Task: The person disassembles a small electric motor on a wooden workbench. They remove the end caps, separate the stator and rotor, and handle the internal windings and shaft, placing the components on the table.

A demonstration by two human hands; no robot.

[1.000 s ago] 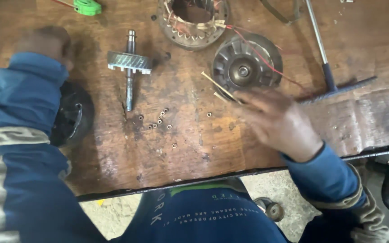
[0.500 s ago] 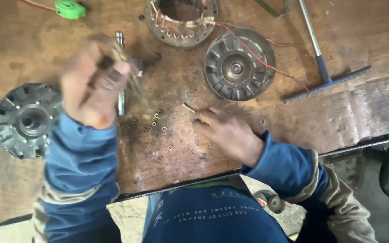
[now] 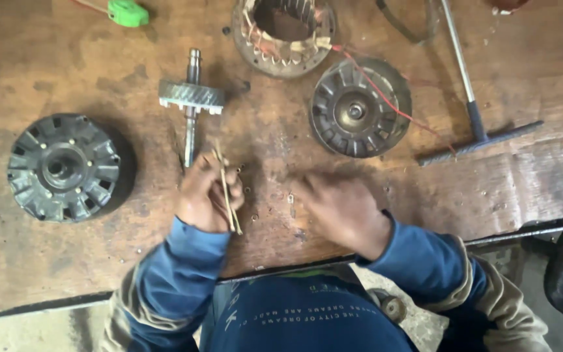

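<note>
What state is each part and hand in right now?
left hand: closed around thin sticks.
right hand: palm down on the workbench, over small nuts; blurred.
rotor shaft: lying flat, out of its housing.
black end cover: lying flat, detached.
stator ring: lying flat, windings exposed.
round end cover: lying flat, red wire across it.
T-handle tool: lying unused.

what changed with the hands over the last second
The left hand came down from the far side of the bench to the near middle and now holds thin rods in its grip. The right hand, which had been by those rods, moved left over the small loose nuts. The geared shaft, both round housings and the T-handle tool lie as before.
</note>
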